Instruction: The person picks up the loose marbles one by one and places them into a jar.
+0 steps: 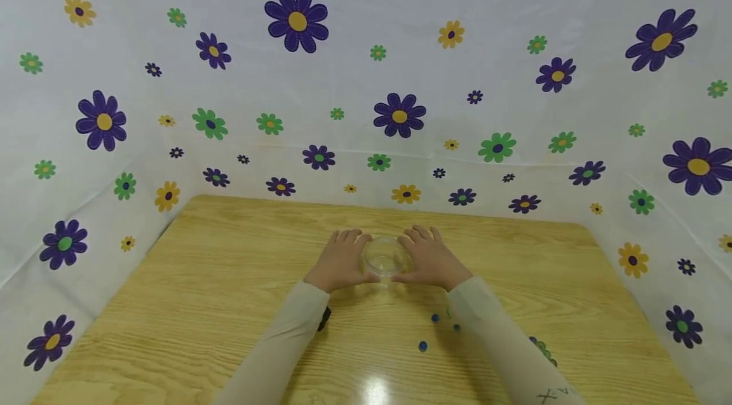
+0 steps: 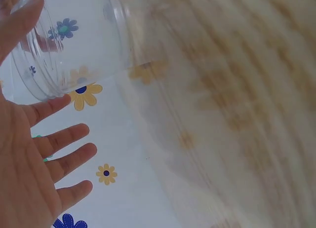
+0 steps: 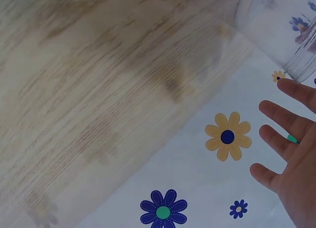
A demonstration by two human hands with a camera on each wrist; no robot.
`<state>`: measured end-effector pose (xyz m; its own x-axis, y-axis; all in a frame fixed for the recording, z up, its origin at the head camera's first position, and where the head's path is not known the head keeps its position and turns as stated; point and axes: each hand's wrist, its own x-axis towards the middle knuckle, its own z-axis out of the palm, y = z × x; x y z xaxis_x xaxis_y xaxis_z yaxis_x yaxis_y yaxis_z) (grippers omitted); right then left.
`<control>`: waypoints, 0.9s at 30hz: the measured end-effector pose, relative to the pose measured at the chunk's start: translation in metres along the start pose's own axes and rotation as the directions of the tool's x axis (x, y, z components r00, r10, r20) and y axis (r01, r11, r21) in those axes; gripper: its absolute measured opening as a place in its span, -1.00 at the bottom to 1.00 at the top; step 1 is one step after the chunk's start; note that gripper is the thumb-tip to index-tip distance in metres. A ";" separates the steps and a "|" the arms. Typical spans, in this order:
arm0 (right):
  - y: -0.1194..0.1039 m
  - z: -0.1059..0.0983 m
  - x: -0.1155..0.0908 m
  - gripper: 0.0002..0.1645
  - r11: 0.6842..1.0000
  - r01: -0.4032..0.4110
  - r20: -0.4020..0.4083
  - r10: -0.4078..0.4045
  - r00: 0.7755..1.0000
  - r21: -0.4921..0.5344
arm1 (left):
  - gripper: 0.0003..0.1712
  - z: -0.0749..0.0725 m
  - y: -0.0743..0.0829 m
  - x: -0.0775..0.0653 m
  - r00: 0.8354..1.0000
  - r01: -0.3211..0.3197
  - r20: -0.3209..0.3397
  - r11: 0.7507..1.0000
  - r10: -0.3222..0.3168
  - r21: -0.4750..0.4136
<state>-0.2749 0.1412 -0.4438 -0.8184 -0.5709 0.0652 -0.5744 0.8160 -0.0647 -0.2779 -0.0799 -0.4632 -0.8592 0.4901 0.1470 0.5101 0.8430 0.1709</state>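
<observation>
A clear, wide-mouthed jar (image 1: 384, 257) is at the middle of the table, between my two hands. My left hand (image 1: 341, 262) holds its left side, thumb on the near side and forefinger at the far side. In the left wrist view that thumb (image 2: 22, 25) lies across the threaded rim of the jar (image 2: 91, 45), and the other fingers spread away from it. On the opposite side my right hand (image 1: 431, 260) holds the jar in the same way. Its forefinger meets the rim in the right wrist view; the thumb is hidden there.
Blue marbles (image 1: 422, 346) lie on the wooden table (image 1: 229, 259), nearer than the jar. Several green and blue marbles (image 1: 543, 350) are by the right forearm, partly hidden. A small black object (image 1: 324, 319) shows beside the left sleeve. Flower-patterned white cloth (image 1: 354, 81) encloses the table's back and sides.
</observation>
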 end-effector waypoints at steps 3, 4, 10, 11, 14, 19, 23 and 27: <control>-0.002 0.000 -0.001 -0.04 1.000 -0.001 0.000 0.001 1.000 -0.011 | 0.01 0.001 0.000 -0.001 1.000 -0.001 0.023 1.000 0.001 -0.002; -0.002 0.001 -0.001 -0.04 1.000 -0.005 0.002 0.005 1.000 -0.010 | 0.02 0.001 0.000 -0.001 0.999 -0.001 0.035 1.000 0.001 0.002; -0.007 0.002 -0.008 -0.05 1.000 -0.015 -0.002 0.016 1.000 0.024 | 0.02 0.000 0.003 -0.007 0.998 -0.011 0.062 1.000 0.011 -0.008; -0.008 0.002 -0.010 -0.04 0.999 -0.017 -0.002 0.017 1.000 0.027 | 0.01 -0.001 0.003 -0.008 0.998 -0.015 0.057 1.000 0.016 -0.012; -0.010 0.003 -0.015 -0.06 0.999 -0.010 -0.016 0.011 1.000 0.042 | -0.01 -0.002 0.006 -0.012 0.998 -0.037 0.048 0.999 0.038 -0.019; -0.015 0.004 -0.023 -0.09 0.996 0.008 -0.034 -0.005 0.999 0.086 | -0.03 -0.003 0.010 -0.020 0.997 -0.063 0.051 0.998 0.063 -0.011; -0.019 0.005 -0.030 -0.10 0.993 0.017 -0.045 -0.012 0.999 0.113 | -0.02 -0.006 0.014 -0.026 0.995 -0.073 0.064 0.997 0.074 -0.012; -0.024 0.006 -0.037 -0.11 0.993 0.028 -0.056 -0.022 0.998 0.118 | -0.01 -0.010 0.021 -0.034 0.993 -0.075 0.084 0.997 0.076 -0.019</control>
<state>-0.2303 0.1421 -0.4502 -0.8035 -0.5826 0.1219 -0.5952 0.7832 -0.1801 -0.2379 -0.0815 -0.4544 -0.8180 0.5701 0.0770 0.5739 0.7994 0.1777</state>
